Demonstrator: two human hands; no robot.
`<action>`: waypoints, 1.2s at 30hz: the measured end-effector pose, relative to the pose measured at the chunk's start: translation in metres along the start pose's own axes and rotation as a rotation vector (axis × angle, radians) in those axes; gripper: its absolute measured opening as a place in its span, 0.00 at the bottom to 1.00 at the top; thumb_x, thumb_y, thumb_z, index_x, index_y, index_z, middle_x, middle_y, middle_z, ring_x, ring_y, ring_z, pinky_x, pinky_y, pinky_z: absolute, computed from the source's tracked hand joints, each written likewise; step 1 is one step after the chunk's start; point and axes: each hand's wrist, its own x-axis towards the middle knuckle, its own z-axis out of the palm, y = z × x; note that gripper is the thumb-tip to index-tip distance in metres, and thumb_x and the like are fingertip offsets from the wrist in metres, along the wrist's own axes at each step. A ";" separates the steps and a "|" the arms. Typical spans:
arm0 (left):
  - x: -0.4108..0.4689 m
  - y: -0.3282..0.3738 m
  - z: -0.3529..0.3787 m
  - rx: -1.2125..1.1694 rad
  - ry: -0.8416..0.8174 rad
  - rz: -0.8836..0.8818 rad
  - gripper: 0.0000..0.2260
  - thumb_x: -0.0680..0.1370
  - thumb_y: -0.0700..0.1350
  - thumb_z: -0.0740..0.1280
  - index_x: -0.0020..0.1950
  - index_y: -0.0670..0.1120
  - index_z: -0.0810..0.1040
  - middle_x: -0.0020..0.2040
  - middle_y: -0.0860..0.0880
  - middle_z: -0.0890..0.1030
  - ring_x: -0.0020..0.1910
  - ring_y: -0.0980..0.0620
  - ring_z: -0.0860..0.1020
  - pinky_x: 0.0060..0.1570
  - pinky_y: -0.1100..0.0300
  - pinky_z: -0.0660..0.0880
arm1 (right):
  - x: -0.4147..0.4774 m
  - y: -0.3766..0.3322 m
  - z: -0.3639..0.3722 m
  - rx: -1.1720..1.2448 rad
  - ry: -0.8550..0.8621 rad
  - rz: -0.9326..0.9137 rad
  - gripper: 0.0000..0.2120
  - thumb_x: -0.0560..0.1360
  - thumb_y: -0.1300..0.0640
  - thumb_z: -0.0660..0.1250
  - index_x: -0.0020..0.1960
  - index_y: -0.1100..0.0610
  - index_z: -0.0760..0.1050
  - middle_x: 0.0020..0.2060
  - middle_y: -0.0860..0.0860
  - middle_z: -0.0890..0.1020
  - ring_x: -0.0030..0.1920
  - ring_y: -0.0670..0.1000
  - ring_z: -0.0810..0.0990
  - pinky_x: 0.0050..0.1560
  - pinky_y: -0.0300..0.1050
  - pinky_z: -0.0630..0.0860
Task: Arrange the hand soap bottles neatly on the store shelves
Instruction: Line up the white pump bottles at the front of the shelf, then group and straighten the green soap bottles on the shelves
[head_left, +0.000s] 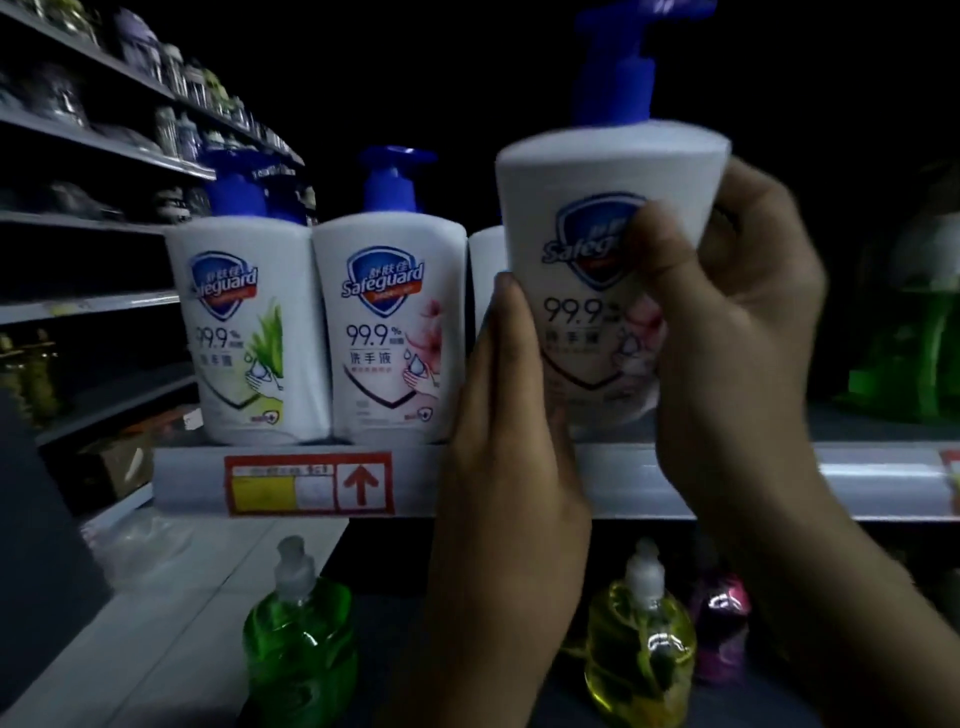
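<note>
Behind the raised soap bottle (597, 197), another white bottle (485, 270), half hidden.

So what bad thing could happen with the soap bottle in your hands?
1. The held Safeguard bottle is above the shelf edge, gripped mostly by the right hand; the left hand only presses its side. A slip could drop it onto the yellow bottle below.
2. Going in, it could bump the half-hidden white bottle and push the pink-flower bottle crooked.
</note>
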 end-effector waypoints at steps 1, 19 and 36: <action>0.001 -0.004 0.001 0.026 -0.016 -0.029 0.36 0.79 0.40 0.63 0.77 0.57 0.43 0.78 0.60 0.49 0.73 0.71 0.46 0.66 0.77 0.50 | 0.002 0.001 0.003 -0.003 -0.014 0.049 0.18 0.78 0.60 0.65 0.65 0.64 0.68 0.51 0.56 0.81 0.43 0.40 0.80 0.41 0.32 0.75; -0.010 -0.013 -0.002 0.331 -0.118 -0.028 0.34 0.74 0.40 0.66 0.78 0.44 0.55 0.77 0.42 0.57 0.75 0.45 0.53 0.66 0.49 0.56 | 0.004 0.025 0.014 -0.121 -0.111 0.331 0.15 0.80 0.54 0.62 0.65 0.58 0.69 0.56 0.53 0.81 0.52 0.47 0.83 0.49 0.43 0.81; -0.026 -0.022 -0.013 0.291 -0.067 0.091 0.22 0.76 0.35 0.58 0.70 0.37 0.69 0.69 0.39 0.69 0.70 0.42 0.67 0.67 0.52 0.69 | -0.026 0.002 -0.019 -0.799 -0.372 0.078 0.29 0.75 0.54 0.69 0.72 0.53 0.63 0.62 0.48 0.79 0.61 0.48 0.78 0.53 0.35 0.72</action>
